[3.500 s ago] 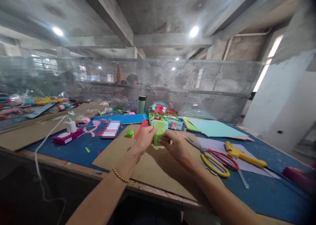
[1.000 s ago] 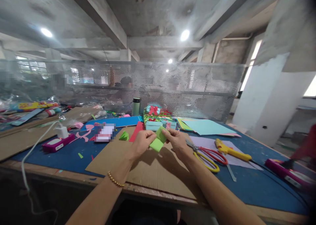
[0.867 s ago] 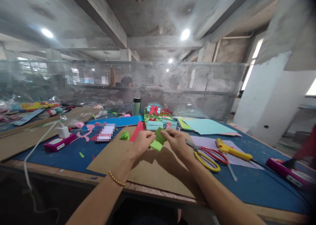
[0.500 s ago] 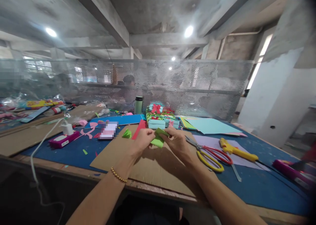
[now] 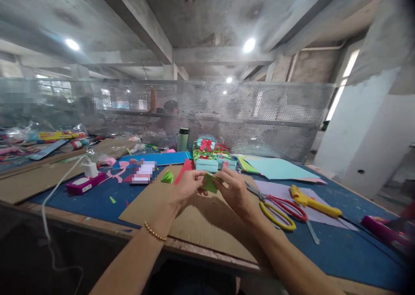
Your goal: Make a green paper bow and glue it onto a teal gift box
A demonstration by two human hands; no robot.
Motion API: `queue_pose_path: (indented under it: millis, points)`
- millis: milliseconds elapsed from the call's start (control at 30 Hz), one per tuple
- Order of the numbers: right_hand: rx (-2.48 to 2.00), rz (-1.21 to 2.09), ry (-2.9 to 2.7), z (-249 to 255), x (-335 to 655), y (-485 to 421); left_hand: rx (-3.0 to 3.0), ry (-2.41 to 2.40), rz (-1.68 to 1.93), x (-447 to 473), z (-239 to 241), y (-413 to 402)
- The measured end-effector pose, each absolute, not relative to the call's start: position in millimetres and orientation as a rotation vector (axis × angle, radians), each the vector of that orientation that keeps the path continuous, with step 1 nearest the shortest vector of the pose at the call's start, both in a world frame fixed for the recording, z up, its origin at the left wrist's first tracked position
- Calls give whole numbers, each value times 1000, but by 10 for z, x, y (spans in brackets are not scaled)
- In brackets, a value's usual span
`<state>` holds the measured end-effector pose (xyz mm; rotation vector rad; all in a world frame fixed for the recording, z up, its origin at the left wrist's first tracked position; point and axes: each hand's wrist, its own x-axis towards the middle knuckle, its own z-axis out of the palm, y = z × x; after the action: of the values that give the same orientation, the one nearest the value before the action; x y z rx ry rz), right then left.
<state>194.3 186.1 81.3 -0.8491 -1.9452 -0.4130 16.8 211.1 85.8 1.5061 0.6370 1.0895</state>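
Green paper is up between both hands, over the cardboard, in front of the stack. Left hand: fingers bunched, pinching the paper's left edge. Right hand: thumb and fingers narrow, gripping its upper right side.

Orientation: visible panel faces the camera and leans. Near edge runs left to right, dropping toward the right-hand side; lower right corner points down at the cardboard. Panel reads close to square, so can't call a long axis; fingers hide the rest.

Looks: plain matte green, olive where shaded. Folded, with a narrow edge showing along the top by the right fingers. Number of layers not readable.

Around it: green fold on the cardboard left of the left hand, brighter, bunched to a point. Red strip just beyond the left hand, slanting away. Scissors right of the right hand, tips toward it, one red loop, one yellow. Glue gun farther right, yellow, on a lilac sheet. Phone left of the cardboard on the blue tabletop. Bottle upright behind, left of the stack.
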Motion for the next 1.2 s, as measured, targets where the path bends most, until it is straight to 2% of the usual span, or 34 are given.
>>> queue_pose_path:
  millis: [400,767,1200]
  points:
    - [-935,-280,-1765,767,1976,1986,1590,807,1112,226,808,2162]
    - [-883,-866,-2104,857,1853,1749,1527,833,1103,171,883,2102]
    - [-952,-693,-2207,843,1830,1699,1347,592,1118,172,795,2210]
